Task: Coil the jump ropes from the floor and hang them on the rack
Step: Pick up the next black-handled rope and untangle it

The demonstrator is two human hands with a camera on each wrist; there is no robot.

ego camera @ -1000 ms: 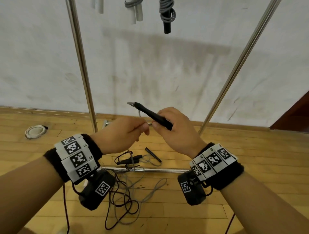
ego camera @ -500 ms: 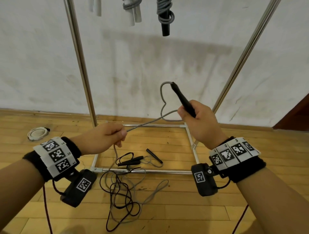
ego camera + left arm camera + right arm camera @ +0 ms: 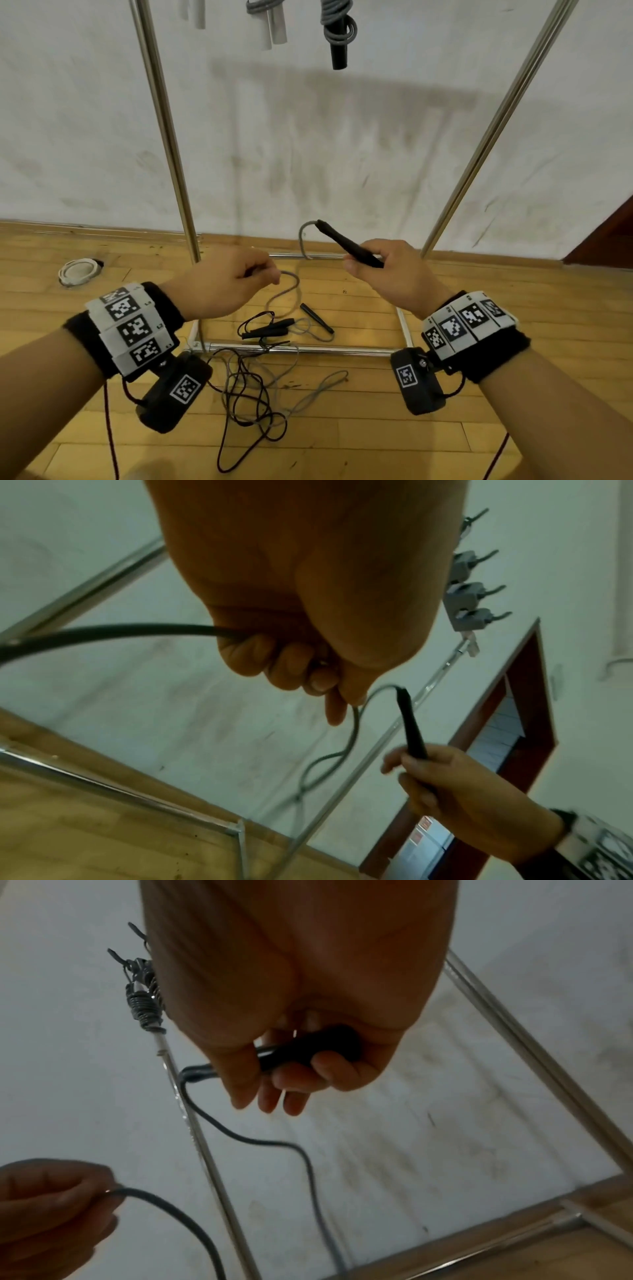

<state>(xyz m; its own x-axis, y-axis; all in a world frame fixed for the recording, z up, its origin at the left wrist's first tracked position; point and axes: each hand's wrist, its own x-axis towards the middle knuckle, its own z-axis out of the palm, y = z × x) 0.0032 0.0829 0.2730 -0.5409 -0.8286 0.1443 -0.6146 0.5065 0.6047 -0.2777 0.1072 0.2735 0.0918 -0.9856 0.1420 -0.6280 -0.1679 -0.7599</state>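
The right hand [image 3: 394, 270] holds the black handle [image 3: 346, 241] of a grey jump rope [image 3: 291, 291], fingers curled around it, the handle pointing up and to the left. The left hand [image 3: 222, 281] pinches the grey cord a little further along, so a loop hangs between both hands. The rest of this rope lies on the wooden floor [image 3: 479, 428], tangled with a black rope [image 3: 260, 411], across the rack [image 3: 164, 120] base bar. Coiled ropes [image 3: 337, 31] hang above.

A gym-like room: wood-strip floor [image 3: 513, 308], scuffed white wall [image 3: 342, 137], metal rack [image 3: 164, 120] hung with jump ropes [image 3: 337, 27].
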